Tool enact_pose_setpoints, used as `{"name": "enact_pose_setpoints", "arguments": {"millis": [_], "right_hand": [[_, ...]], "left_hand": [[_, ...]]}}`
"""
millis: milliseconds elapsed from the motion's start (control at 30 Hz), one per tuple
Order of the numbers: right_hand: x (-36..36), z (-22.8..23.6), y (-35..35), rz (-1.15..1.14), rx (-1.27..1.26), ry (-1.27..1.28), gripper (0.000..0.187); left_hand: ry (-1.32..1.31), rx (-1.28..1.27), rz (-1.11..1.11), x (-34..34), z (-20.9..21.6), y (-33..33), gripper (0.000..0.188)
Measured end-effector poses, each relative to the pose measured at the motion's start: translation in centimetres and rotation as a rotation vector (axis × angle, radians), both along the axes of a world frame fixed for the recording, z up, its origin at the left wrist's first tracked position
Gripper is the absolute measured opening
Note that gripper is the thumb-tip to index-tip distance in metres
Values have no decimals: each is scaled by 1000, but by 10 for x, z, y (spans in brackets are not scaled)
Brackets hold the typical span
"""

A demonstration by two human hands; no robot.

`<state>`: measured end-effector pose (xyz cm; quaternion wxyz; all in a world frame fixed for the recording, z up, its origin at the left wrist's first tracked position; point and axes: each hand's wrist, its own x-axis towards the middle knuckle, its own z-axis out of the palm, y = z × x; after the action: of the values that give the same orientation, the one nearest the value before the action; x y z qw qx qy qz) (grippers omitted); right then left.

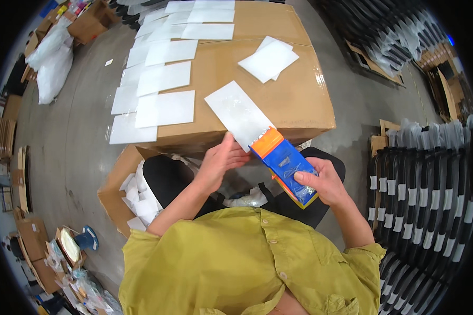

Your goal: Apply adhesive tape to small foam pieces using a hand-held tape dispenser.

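My right hand (325, 181) is closed round a blue and orange tape dispenser (289, 164), thumb on top. The dispenser's orange toothed end lies against the lower end of a white foam sheet (236, 107), which slants across the box top and overhangs its near edge. My left hand (219, 161) is beside that sheet's lower corner, thumb raised and fingers stretched toward it. The fingertips are partly hidden, so I cannot tell whether they touch it. Overlapping rows of white sheets (165, 109) cover the left side of the large cardboard box (215, 65).
Two more white sheets (268, 59) lie crossed at the box's right. An open carton (114, 181) with white pieces stands by my left leg. Rows of black tubular frames (420, 184) with white wraps stand at right. Cartons and plastic bags (55, 68) line the left.
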<state>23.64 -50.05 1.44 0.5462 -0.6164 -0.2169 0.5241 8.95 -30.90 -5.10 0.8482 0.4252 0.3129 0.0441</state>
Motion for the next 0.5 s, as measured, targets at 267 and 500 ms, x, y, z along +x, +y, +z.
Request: {"name": "enact_pose_setpoints", "arguments": {"millis": [267,500], "right_hand": [[-21,-25,-29,-25,-23,-131,43],[-33,-8,-55,-39,-21,-150,38]], "left_hand": [[-145,46,237,39,-9,-26,35],[-195,23,328,42,28,-1,28]]}}
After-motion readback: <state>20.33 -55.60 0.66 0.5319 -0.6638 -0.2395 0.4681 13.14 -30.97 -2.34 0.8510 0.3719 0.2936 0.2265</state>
